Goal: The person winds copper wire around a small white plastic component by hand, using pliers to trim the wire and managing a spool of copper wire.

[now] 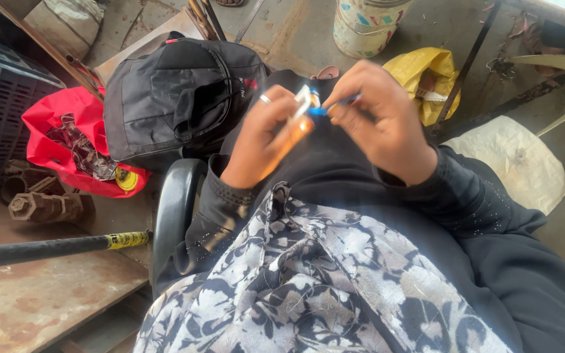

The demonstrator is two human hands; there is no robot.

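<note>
head view: the left hand (266,134) is curled shut around a small orange and white thing (303,112), with a ring on one finger. the right hand (377,121) pinches a thin blue piece (335,104) right at the top of that thing. both hands are up over the lap, close together and touching. a black bag (178,91) sits to the left, a red bag (60,137) is beside it, and a yellow bag (423,75) lies past the hands.
</note>
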